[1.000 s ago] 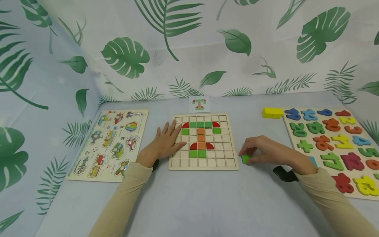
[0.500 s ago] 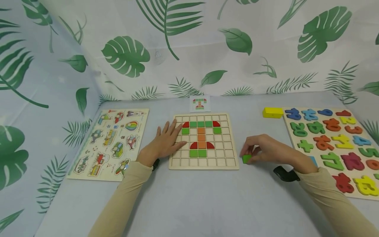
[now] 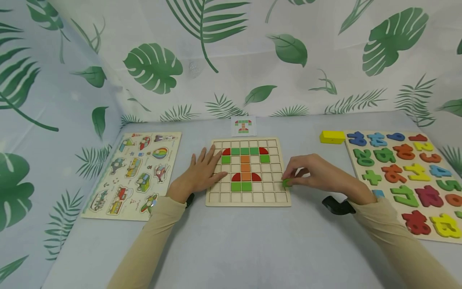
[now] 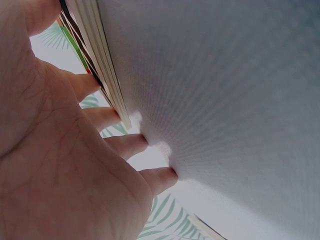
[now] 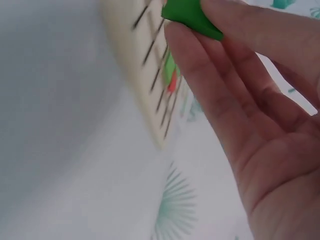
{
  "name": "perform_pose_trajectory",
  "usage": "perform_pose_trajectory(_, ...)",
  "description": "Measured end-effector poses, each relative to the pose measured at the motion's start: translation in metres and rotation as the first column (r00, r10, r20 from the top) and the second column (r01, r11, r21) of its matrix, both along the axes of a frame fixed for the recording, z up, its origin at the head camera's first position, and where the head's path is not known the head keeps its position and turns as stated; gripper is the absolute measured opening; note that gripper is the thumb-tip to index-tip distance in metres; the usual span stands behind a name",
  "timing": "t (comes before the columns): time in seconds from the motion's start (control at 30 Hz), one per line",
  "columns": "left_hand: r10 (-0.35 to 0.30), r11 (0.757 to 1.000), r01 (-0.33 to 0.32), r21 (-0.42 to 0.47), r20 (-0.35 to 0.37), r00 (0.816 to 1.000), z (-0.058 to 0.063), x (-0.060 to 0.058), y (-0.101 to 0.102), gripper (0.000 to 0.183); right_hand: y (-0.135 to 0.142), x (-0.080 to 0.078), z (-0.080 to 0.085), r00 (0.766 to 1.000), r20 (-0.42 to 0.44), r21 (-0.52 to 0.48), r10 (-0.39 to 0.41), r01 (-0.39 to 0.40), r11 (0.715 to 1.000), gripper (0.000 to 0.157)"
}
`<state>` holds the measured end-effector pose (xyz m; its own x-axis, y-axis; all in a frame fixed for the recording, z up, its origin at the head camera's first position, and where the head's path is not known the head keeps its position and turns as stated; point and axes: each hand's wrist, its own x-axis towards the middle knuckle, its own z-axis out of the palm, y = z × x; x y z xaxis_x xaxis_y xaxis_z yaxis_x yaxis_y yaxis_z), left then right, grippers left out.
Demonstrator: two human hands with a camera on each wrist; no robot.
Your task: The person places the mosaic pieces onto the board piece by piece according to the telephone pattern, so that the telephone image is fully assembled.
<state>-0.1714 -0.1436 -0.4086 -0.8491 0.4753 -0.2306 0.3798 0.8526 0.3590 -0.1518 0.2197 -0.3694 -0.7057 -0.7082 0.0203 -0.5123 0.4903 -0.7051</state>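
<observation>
A wooden grid board (image 3: 223, 199) lies mid-table, with green, orange and red tiles set in its cells in a T-like figure. Spread fingers of my left hand (image 3: 197, 172) rest on the board's left edge; the left wrist view shows the fingertips along its side. My right hand (image 3: 314, 173) pinches a green square block (image 5: 192, 17) between thumb and fingers, over the board's right edge. Behind the board lies a small card (image 3: 244, 127) printed with a similar coloured figure.
To the left lies a picture puzzle board (image 3: 144, 176) with vehicles. A number puzzle board (image 3: 391, 176) lies on the right, beside a yellow block (image 3: 332, 137). Leaf-print cloth (image 3: 231, 60) hangs behind the table.
My right hand has lifted the green block off the table and carried it left to the grid board's right edge. The left hand has stayed in place.
</observation>
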Motion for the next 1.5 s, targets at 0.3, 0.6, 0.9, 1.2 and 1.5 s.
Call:
perform_pose_trajectory(0.3,0.001,1.000,-0.001,-0.002,0.002,1.000,0.000,0.000,0.000,0.079,-0.036,-0.003,0.005,0.993,-0.110,-0.120,-0.042,0.029,0.992,0.024)
perform_pose_trajectory(0.6,0.006,1.000,-0.006,-0.003,0.001,1.000,0.000,0.000,0.001,0.079,-0.063,0.000,-0.010,0.996,-0.074,-0.137,-0.057,0.046,0.989,0.017)
perform_pose_trajectory(0.9,0.003,1.000,-0.003,-0.004,-0.005,1.000,-0.004,-0.002,0.001,0.079,-0.068,0.003,-0.023,0.998,-0.033,-0.104,-0.045,0.041,0.994,0.016)
perform_pose_trajectory(1.2,0.004,1.000,-0.004,0.005,-0.002,1.000,-0.001,0.000,0.000,0.080,-0.069,0.002,-0.027,0.998,-0.057,-0.071,-0.017,0.012,0.997,0.013)
perform_pose_trajectory(1.5,0.003,1.000,-0.003,0.010,-0.004,1.000,-0.001,0.000,-0.001,0.079,-0.071,0.003,-0.025,0.990,-0.138,-0.010,0.018,-0.020,1.000,0.016)
